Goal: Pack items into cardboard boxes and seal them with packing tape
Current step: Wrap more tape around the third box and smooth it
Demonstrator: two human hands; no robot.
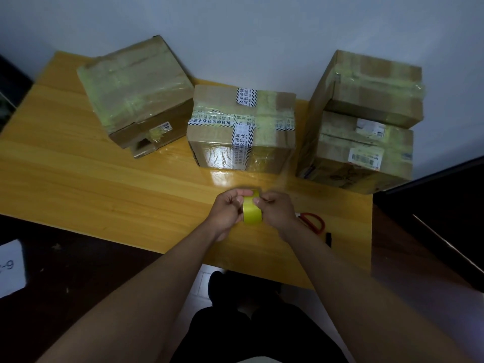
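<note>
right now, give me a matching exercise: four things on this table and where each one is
Things:
1. tape roll
2. scissors
3. box with printed tape
4. small top box

Places:
A. stacked on another box, right side
B. middle of the table, at the wall
C. held between both hands
D. flat on the table by the right wrist

Pairs: 1-C, 2-D, 3-B, 4-A
</note>
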